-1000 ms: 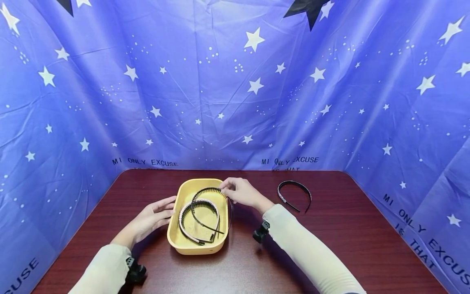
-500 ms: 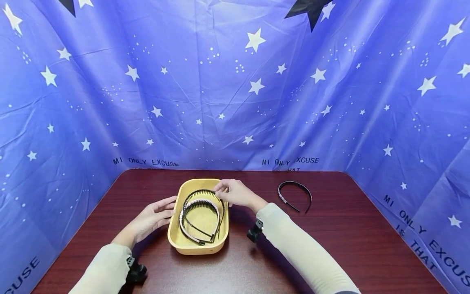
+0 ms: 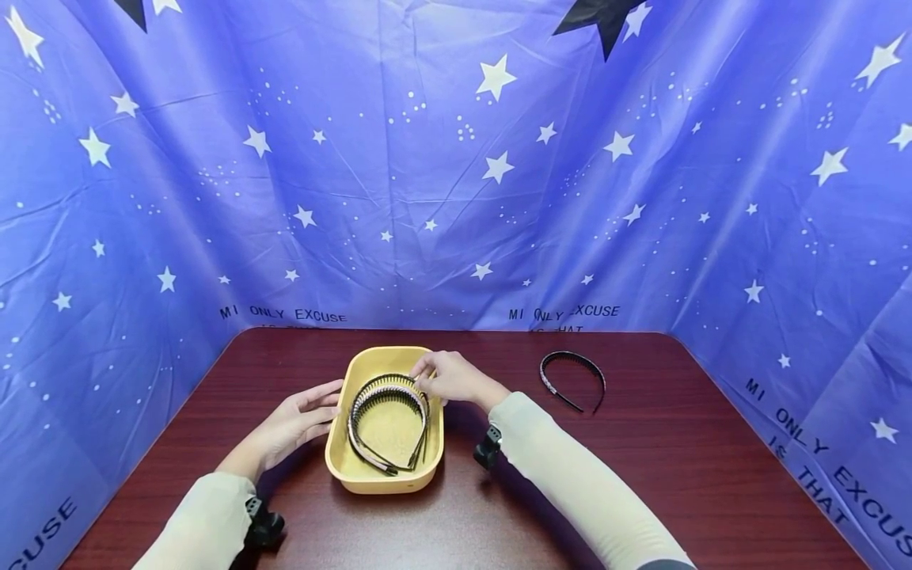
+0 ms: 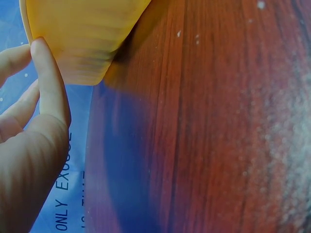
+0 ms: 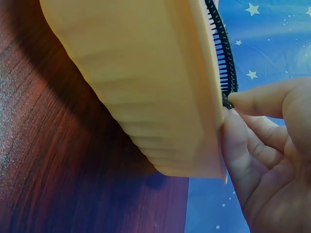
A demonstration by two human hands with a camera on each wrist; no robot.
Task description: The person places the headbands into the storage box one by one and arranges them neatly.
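A yellow plastic basin [image 3: 385, 486] sits on the table with headbands inside. My right hand [image 3: 456, 378] pinches the toothed black headband [image 5: 226, 53] between thumb and finger at the basin's right rim. In the head view this black headband [image 3: 383, 378] lies around and behind a pale pink-and-black headband [image 3: 392, 390], the two arches nearly lined up. My left hand [image 3: 288, 427] touches the basin's left side with fairly straight fingers; in the left wrist view a fingertip of the left hand [image 4: 43, 131] meets the basin's edge [image 4: 77, 43].
Another black headband [image 3: 572, 355] with a glittery side lies on the reddish-brown table [image 3: 677, 443], right of the basin. A blue curtain [image 3: 427, 158] with stars encloses the table's back and sides.
The right hand has moved left and slightly nearer, bringing the black headband down over the pale one and turning its ends toward the front. The left hand and basin have stayed put.
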